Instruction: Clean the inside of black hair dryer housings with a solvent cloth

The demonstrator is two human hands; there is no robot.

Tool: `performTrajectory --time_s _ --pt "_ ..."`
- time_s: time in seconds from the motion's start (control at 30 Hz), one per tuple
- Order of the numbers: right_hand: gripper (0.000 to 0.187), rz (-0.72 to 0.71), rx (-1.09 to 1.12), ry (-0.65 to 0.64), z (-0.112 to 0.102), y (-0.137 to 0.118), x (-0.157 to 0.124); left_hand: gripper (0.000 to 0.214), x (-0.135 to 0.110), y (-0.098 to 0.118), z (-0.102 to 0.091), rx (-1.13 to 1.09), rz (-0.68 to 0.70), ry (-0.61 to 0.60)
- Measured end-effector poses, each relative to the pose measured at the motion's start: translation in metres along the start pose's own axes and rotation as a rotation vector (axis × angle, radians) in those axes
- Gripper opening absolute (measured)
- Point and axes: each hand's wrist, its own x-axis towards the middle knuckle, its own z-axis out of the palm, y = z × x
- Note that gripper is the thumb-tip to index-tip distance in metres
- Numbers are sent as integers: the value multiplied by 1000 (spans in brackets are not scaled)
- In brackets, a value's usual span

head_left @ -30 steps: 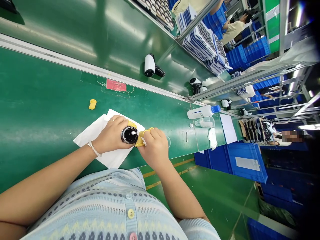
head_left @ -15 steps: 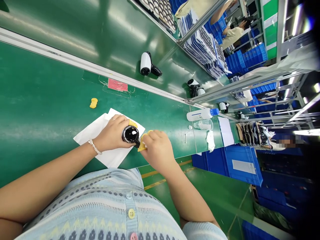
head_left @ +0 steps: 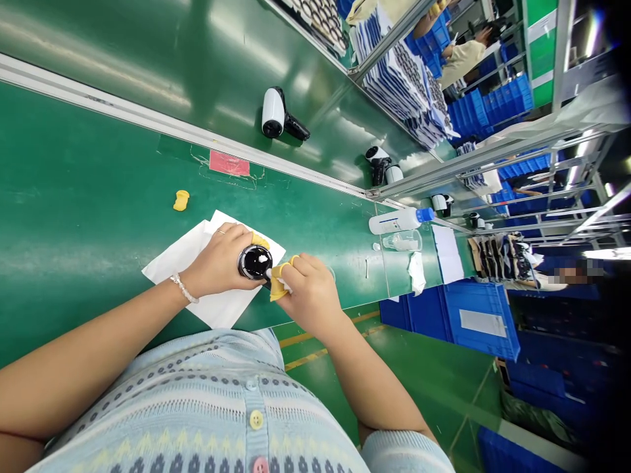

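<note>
Since half a second ago, the white and black hair dryer (head_left: 274,112) on the shiny green belt (head_left: 162,59) has slid left, and a small white tip (head_left: 269,272) now shows at the right hand (head_left: 311,289). The left hand (head_left: 219,263) is curled snugly around a shiny black round thing with a silver rim (head_left: 254,263), its face up, over the white paper sheets (head_left: 180,253) on the green bench (head_left: 98,249). The right fingers, in yellow finger covers (head_left: 277,286), pinch the white bit close by the rim; I can't tell if it is cloth or a swab. This looks like wiping the edge. The next move calls for a still left hand and small, gentle rubs.
</note>
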Motion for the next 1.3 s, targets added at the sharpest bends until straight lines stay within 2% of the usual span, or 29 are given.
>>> performTrajectory --time_s 0.23,0.37,0.6,0.73,0.9,1.0,1.17,1.3 --pt "17 -87 77 -107 -5 1 7 35 -1 2 0 -2 -9 5" --pt "14 -150 177 -124 -2 5 13 33 -1 1 0 -13 -16 0" --pt "13 -159 193 -243 -3 8 19 33 -1 1 -1 -10 8 -3" --pt "13 -192 239 -176 -3 8 23 32 0 2 -1 -16 -1 -14" --pt "11 -160 233 -229 -2 7 20 33 0 1 -1 -16 -3 -17" --pt "9 -91 271 -147 6 3 13 33 -1 0 -2 -25 -1 -17" --pt "14 91 471 -1 20 -1 5 33 0 0 -2 -35 7 -29" --pt "21 7 393 50 30 -2 13 29 0 1 -3 -37 6 -23"
